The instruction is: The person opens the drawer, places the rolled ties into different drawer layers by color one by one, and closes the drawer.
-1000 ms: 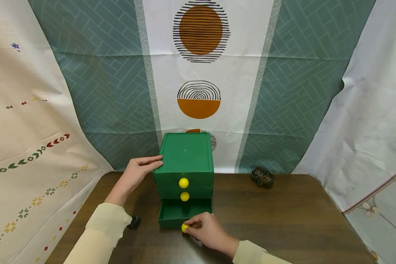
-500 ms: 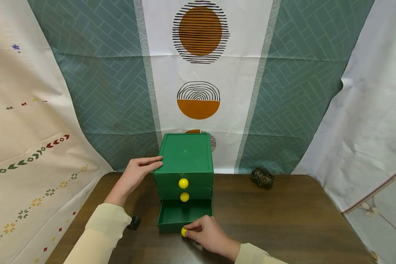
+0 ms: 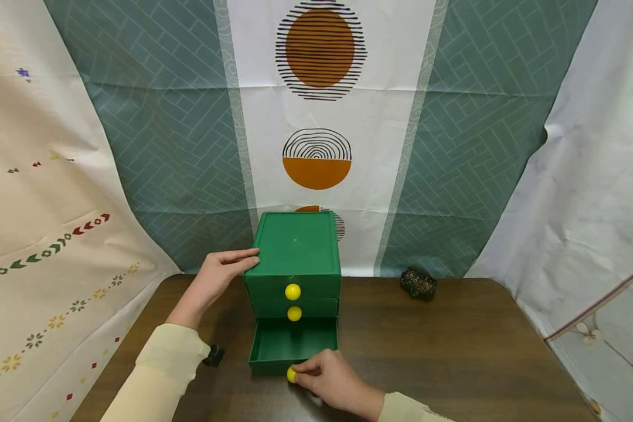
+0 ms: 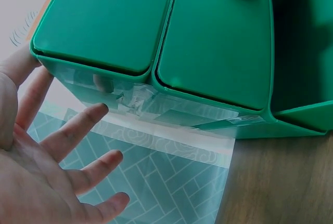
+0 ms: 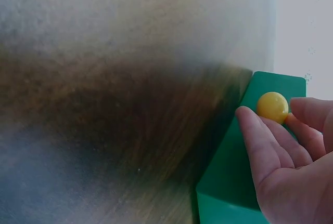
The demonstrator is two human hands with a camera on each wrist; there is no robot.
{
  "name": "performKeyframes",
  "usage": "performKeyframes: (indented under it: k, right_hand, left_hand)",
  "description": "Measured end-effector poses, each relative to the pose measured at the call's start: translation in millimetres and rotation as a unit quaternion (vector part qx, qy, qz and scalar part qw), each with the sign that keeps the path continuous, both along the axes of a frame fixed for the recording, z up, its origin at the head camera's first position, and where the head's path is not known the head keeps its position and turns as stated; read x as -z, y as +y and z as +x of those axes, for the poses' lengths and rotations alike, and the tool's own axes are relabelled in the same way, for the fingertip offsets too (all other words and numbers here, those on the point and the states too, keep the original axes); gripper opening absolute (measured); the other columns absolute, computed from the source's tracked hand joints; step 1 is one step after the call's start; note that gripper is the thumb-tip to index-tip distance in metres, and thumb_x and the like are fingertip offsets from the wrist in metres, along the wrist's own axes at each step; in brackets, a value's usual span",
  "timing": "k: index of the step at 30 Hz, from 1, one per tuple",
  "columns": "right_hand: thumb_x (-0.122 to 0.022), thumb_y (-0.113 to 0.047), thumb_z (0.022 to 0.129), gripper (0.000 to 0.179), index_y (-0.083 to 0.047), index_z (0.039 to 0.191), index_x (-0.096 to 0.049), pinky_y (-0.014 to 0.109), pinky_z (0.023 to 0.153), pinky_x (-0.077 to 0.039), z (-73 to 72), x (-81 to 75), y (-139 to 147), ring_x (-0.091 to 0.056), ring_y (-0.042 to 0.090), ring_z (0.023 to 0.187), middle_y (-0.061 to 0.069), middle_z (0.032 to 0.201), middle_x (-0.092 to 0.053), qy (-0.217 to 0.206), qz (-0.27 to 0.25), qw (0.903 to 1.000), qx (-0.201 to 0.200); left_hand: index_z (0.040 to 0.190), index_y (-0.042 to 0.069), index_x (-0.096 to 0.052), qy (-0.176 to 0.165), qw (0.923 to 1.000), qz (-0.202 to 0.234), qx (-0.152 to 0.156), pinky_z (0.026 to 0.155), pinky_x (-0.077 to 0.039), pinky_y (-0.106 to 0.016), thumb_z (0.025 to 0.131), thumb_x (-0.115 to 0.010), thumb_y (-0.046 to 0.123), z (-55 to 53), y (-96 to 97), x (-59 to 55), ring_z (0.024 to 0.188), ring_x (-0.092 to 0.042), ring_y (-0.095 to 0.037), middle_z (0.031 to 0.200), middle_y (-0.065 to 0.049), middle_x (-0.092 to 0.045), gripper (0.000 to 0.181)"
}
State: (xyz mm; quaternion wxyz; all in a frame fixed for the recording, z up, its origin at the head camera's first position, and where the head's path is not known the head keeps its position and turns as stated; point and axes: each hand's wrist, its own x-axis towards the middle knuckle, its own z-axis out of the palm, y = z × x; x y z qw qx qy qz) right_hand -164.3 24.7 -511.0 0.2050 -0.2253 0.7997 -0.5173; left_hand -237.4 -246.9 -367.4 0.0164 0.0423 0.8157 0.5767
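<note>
A green drawer cabinet stands on the brown table, with yellow ball knobs on its drawer fronts. Its bottom drawer is pulled out and shows a bare inside; the upper two drawers are closed. My right hand pinches the bottom drawer's yellow knob between thumb and fingers. At the cabinet's upper left edge, my left hand rests its fingertips, the fingers mostly straight. Spread fingers lie along the cabinet's side in the left wrist view, where clear tape crosses the side.
A dark patterned object lies at the back right of the table. A small black item shows beside the left sleeve. Patterned cloths hang behind and at both sides.
My right hand has drawn the bottom drawer slightly farther out toward me by its knob. The left hand stays in place on the cabinet.
</note>
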Motion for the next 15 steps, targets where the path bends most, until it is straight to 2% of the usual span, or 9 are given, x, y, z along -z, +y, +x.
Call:
performKeyframes:
  k: [5, 11, 15]
  right_hand:
    - [-0.067, -0.024, 0.087, 0.020, -0.019, 0.105, -0.073, 0.016, 0.060, -0.053, 4.4, 1.6, 0, -0.064, -0.003, 0.082, -0.005, 0.104, -0.071, 0.011, 0.003, 0.9999, 0.005]
    - [-0.067, -0.025, 0.087, 0.021, -0.022, 0.106, -0.072, 0.016, 0.058, -0.052, 8.1, 5.5, 1, -0.062, -0.005, 0.080, -0.006, 0.106, -0.071, 0.032, 0.005, 0.9995, 0.007]
    - [-0.067, -0.025, 0.087, 0.023, -0.021, 0.109, -0.072, 0.015, 0.062, -0.053, 11.0, 6.8, 1, -0.064, -0.003, 0.083, -0.005, 0.105, -0.071, 0.006, -0.005, 1.0000, 0.002]
  left_hand:
    - [0.123, 0.025, -0.064, 0.009, 0.9999, -0.010, -0.006, 0.108, -0.037, -0.046, 0.081, -0.067, 0.048, -11.4, -6.7, 16.1, 0.133, -0.040, -0.021, 0.136, 0.001, -0.054, 0.048]
    - [0.123, 0.026, -0.064, 0.009, 0.9999, -0.011, -0.004, 0.109, -0.036, -0.047, 0.082, -0.067, 0.048, -12.0, -6.9, 16.3, 0.134, -0.039, -0.021, 0.136, 0.002, -0.053, 0.047]
    - [0.124, 0.024, -0.063, 0.000, 1.0000, -0.006, -0.001, 0.110, -0.034, -0.048, 0.083, -0.067, 0.045, -5.6, -5.3, 12.3, 0.136, -0.037, -0.022, 0.138, 0.000, -0.052, 0.046]
